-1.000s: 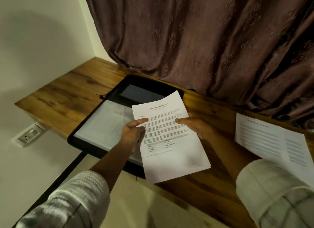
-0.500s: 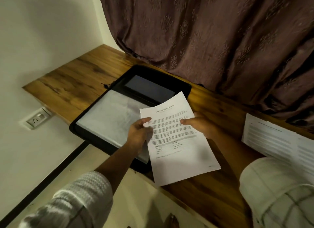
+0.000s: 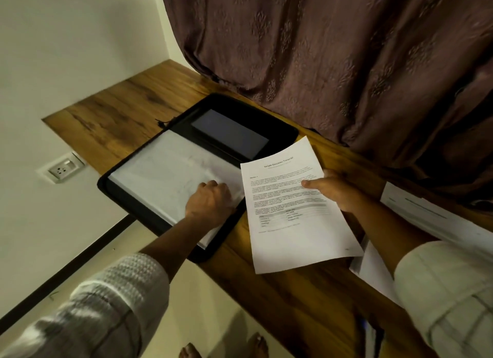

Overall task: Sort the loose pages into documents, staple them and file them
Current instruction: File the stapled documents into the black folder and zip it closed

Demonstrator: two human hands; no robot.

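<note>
Document (image 3: pixel 296 211), printed pages: held just right of the open black file folder (image 3: pixel 282 133) on the wooden surface (image 3: pixel 128 112), long axis running near to far, pinched at its right edge by the right grip (image 3: pixel 333 191), thumb on top. Clear sleeve (image 3: pixel 160 171) in the folder lies left of the document, under the left grip (image 3: pixel 210 201), whose fingers curl at its right edge; whether they pinch it cannot be told. Change: the left grip has quit the document for the sleeve.
</note>
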